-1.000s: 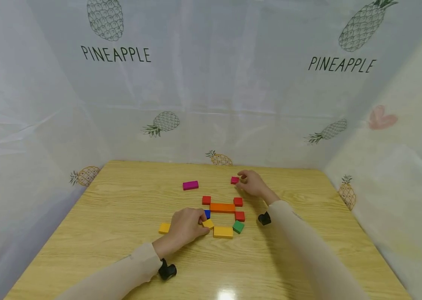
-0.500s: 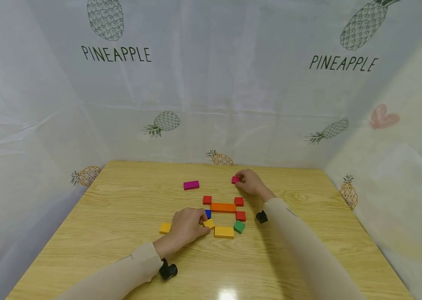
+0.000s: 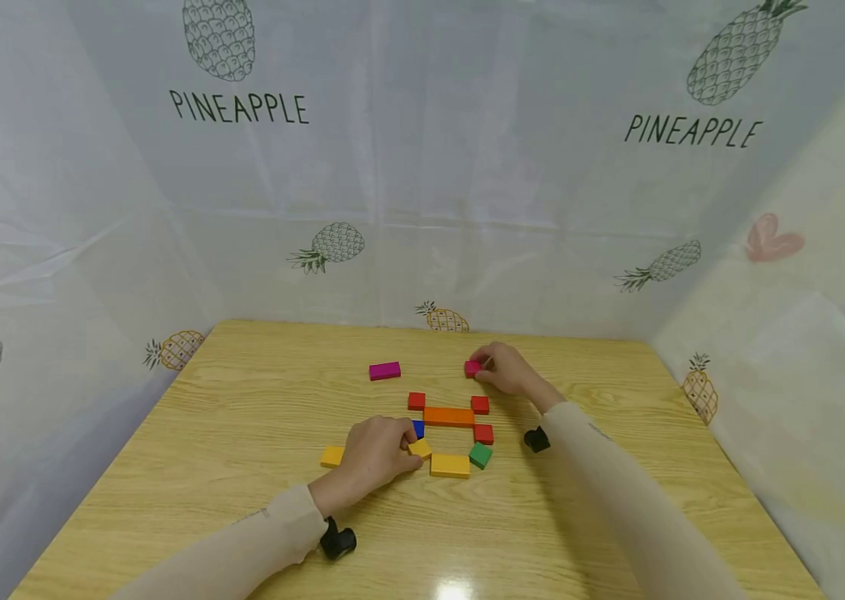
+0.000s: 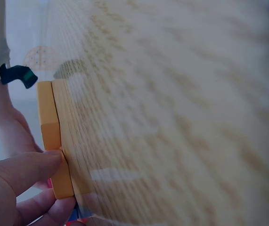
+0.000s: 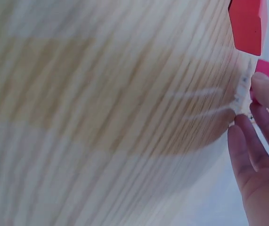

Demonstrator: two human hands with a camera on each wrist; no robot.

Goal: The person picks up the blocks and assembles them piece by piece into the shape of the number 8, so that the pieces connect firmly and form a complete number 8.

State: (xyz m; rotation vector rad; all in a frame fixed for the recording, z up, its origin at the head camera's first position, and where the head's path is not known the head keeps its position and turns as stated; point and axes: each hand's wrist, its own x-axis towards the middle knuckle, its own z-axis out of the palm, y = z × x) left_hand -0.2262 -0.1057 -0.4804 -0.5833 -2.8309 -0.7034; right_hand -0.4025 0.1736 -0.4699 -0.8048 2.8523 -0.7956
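Note:
My left hand (image 3: 376, 450) pinches a small yellow block (image 3: 419, 449) between thumb and fingers. That block sits at the left end of a longer yellow block (image 3: 450, 466), as the left wrist view also shows, with a blue block (image 3: 418, 429) just behind it, partly covered by the fingers. Farther back, my right hand (image 3: 507, 368) holds a small pink block (image 3: 472, 368) by its right side. In the right wrist view the thumb lies over the pink block (image 5: 264, 68), and a red block (image 5: 247, 28) shows nearby.
An orange block (image 3: 448, 417) lies flat with several red blocks at its corners, one red block (image 3: 480, 405) at back right. A tilted green block (image 3: 480, 455) is front right. A magenta block (image 3: 385, 371) lies back left; another yellow block (image 3: 332, 457) is beside the left hand.
The right hand's fingers have come together on the pink block and drawn it slightly toward me. My left hand stays on the small yellow block.

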